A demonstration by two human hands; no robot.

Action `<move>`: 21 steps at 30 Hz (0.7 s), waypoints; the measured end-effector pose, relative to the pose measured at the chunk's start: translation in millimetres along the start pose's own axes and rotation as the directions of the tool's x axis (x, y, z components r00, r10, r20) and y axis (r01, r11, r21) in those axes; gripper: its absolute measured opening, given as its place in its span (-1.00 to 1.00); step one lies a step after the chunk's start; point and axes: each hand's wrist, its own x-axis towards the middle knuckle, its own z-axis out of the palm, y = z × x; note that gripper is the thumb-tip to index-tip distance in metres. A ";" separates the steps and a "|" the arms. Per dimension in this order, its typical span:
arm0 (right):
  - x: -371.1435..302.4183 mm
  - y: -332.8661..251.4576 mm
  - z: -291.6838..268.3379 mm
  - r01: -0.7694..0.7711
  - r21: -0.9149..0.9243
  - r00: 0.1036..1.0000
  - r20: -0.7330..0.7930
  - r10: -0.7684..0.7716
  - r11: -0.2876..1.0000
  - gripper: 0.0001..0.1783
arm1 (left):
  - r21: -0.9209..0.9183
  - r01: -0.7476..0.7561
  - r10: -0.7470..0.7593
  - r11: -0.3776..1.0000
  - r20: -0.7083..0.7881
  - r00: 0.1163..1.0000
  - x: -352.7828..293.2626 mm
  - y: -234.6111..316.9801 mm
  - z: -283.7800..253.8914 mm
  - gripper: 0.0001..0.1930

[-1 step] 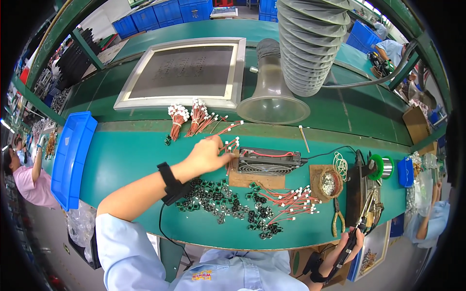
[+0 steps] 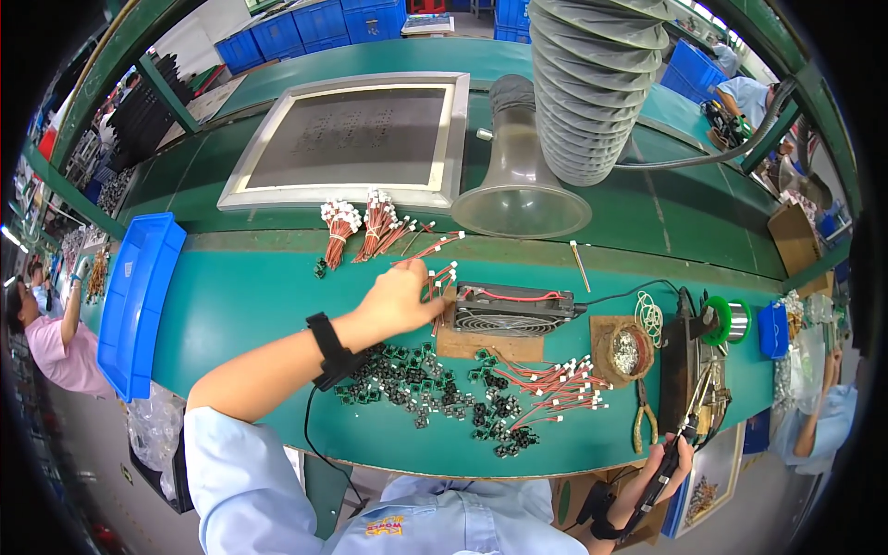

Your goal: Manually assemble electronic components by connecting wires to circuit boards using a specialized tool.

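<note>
My left hand (image 2: pixel 400 298) reaches over the middle of the bench, thumb and forefinger apart beside a few red wires with white plugs (image 2: pixel 444 277). Whether the fingertips touch them cannot be made out. To the right of these wires, a black fan (image 2: pixel 513 308) stands on a brown board (image 2: pixel 490 346). My right hand (image 2: pixel 668 467) is wrapped round the black handle of a soldering iron (image 2: pixel 659 481) at the bench's right front. The iron's front end points toward the metal stand (image 2: pixel 708 407). Small green boards with black parts (image 2: pixel 407 375) are heaped below my left hand.
Bundled red wires (image 2: pixel 340 227) lie farther back, loose ones (image 2: pixel 560 381) near the front. On the right are a solder spool (image 2: pixel 729 320), a round pot (image 2: pixel 627 351) and pliers (image 2: pixel 643 416). A funnel-shaped hood (image 2: pixel 521 203) and hose (image 2: pixel 597 92) hang behind. A blue tray (image 2: pixel 139 296) stands left.
My left hand has shifted very slightly to the right, near the loose wires. The right hand stays on the soldering iron.
</note>
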 end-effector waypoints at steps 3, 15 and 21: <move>0.8 2.0 2.3 0.006 -0.004 1.000 -0.010 -0.006 1.000 -0.64 | 0.160 -0.104 0.128 0.982 -0.152 0.980 5.1 -1.7 15.1 -0.83; 6.1 3.5 -2.4 0.048 0.006 0.999 0.013 -0.048 0.999 -0.64 | 0.448 -0.295 0.416 0.844 -0.199 0.887 82.8 -39.7 -17.1 -0.83; 5.3 4.9 -5.9 0.030 -0.002 1.000 0.002 -0.030 1.000 -0.63 | 0.424 -0.280 0.358 0.861 -0.114 0.927 97.7 -54.1 -13.3 -0.95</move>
